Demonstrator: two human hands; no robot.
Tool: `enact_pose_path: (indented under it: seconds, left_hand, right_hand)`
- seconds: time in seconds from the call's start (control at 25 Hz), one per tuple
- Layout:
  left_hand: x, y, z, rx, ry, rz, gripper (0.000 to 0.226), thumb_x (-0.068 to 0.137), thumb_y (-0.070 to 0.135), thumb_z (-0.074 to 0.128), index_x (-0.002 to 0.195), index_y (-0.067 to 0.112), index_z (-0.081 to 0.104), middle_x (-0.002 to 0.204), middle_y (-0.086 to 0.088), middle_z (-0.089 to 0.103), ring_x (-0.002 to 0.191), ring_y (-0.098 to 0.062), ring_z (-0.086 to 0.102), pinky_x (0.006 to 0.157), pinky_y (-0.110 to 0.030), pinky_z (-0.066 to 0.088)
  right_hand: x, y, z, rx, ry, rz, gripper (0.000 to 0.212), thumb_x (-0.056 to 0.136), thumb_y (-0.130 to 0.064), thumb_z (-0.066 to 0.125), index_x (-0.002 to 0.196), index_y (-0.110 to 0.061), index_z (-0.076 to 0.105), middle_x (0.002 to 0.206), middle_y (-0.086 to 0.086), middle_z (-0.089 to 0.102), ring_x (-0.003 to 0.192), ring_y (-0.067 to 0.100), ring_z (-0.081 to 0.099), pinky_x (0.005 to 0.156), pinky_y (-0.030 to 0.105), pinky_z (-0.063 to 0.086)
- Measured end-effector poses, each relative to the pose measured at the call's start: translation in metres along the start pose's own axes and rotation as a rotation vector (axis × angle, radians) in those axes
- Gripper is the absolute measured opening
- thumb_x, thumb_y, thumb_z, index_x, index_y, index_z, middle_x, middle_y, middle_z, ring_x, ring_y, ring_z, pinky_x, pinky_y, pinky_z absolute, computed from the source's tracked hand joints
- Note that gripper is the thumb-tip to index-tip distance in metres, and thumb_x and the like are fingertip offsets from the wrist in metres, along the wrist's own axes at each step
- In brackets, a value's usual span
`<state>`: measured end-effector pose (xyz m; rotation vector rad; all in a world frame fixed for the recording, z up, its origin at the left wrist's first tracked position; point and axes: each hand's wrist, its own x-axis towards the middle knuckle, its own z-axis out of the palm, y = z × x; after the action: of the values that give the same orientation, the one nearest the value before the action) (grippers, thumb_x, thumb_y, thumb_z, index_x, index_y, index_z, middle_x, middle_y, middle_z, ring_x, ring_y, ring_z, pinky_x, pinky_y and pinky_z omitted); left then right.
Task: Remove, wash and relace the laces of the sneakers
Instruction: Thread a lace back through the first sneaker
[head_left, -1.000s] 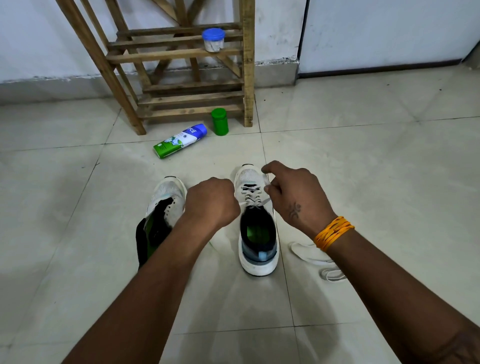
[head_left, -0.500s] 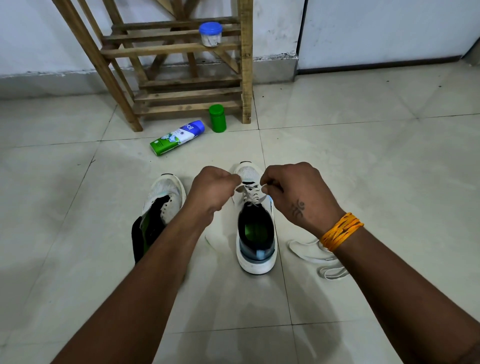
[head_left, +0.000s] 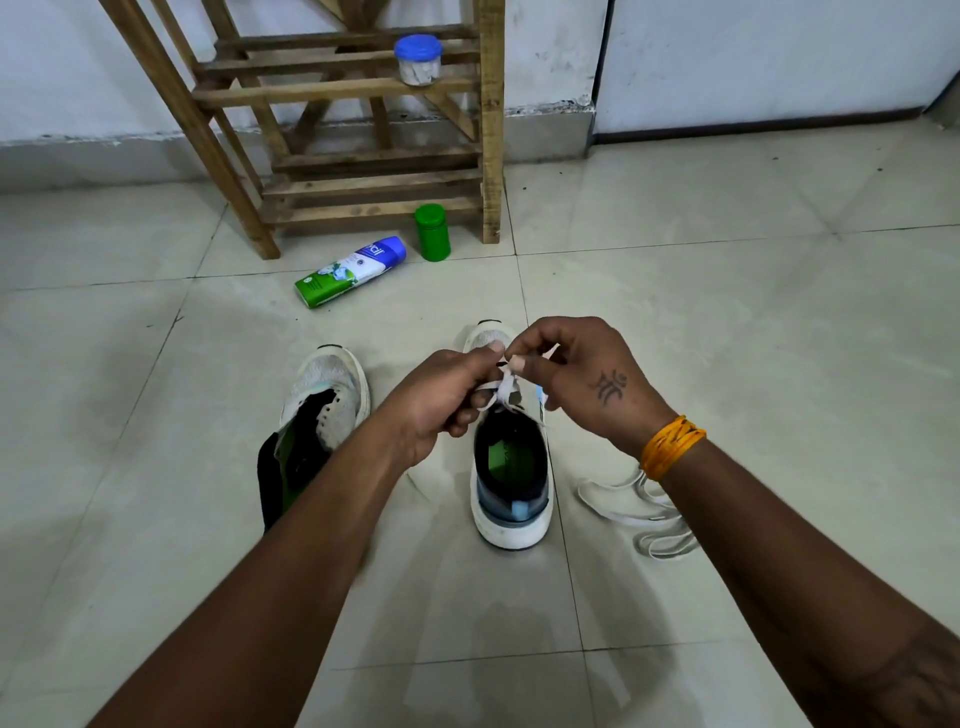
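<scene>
left hand (head_left: 441, 400) and right hand (head_left: 576, 376) both pinching lace (head_left: 503, 388) over right sneaker (head_left: 511, 478) | keeping both ends evenly taut, likely tying

Left hand (head_left: 441, 400), right hand (head_left: 582, 379) pinching (fingertips meeting), forearms outstretched.

1. A wooden rack (head_left: 483, 130) stands on the pale tiled floor (head_left: 727, 338), against the white wall (head_left: 78, 67).
2. A small clear jar with a blue lid (head_left: 418, 61) sits on one of the rack's upper slats, with white contents inside.
3. A green canister (head_left: 432, 232) stands upright on the floor, just in front of the rack's lowest slat, near its right post.
4. A green, white and blue bottle (head_left: 350, 272) lies on its side, just left of the canister, blue end toward it.
</scene>
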<state>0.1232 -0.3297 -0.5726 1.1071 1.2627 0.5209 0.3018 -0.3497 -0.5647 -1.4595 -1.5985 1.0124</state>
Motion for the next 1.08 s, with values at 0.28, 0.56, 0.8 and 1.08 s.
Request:
enact_pose_path:
  seconds: [0.28, 0.56, 0.8, 1.08]
  left_hand:
    - [0.005, -0.011, -0.011, 0.361, 0.001, 0.23, 0.01, 0.079, 0.018, 0.081, 0.078, 0.014, 0.071, 0.065, 0.004, 0.059, 0.057, -0.008, 0.045, 0.052, -0.023, 0.034]
    - [0.013, -0.037, -0.005, 0.887, 0.422, 0.703, 0.019, 0.078, 0.037, 0.068, 0.092, 0.023, 0.067, 0.071, 0.013, 0.051, 0.069, -0.016, 0.058, 0.058, -0.03, 0.042]
    - [0.02, -0.049, -0.013, 0.918, 0.424, 0.939, 0.022, 0.089, 0.026, 0.06, 0.101, 0.016, 0.075, 0.081, 0.004, 0.06, 0.067, -0.007, 0.054, 0.06, -0.029, 0.046]
    - [0.022, -0.032, -0.017, 0.192, 0.009, 0.347, 0.008, 0.09, 0.013, 0.072, 0.089, 0.008, 0.077, 0.07, -0.009, 0.061, 0.057, -0.013, 0.05, 0.056, -0.03, 0.049]
  right_hand:
    - [0.001, 0.02, 0.024, 0.196, -0.089, 0.115, 0.011, 0.104, -0.014, 0.057, 0.103, -0.003, 0.057, 0.072, 0.007, 0.063, 0.05, 0.02, 0.059, 0.05, 0.037, 0.058]
    - [0.008, 0.029, 0.041, 0.221, 0.023, 0.219, 0.012, 0.104, -0.018, 0.057, 0.099, -0.008, 0.06, 0.067, 0.001, 0.067, 0.053, 0.019, 0.065, 0.049, 0.035, 0.055]
    - [0.006, 0.027, 0.037, 0.3, -0.002, 0.263, 0.016, 0.098, -0.013, 0.061, 0.114, -0.013, 0.06, 0.068, -0.001, 0.066, 0.057, 0.009, 0.063, 0.054, 0.033, 0.055]
    - [-0.002, 0.036, 0.03, -0.025, 0.101, -0.003, 0.023, 0.087, -0.007, 0.067, 0.1, -0.02, 0.053, 0.087, -0.007, 0.066, 0.055, 0.011, 0.049, 0.059, 0.025, 0.042]
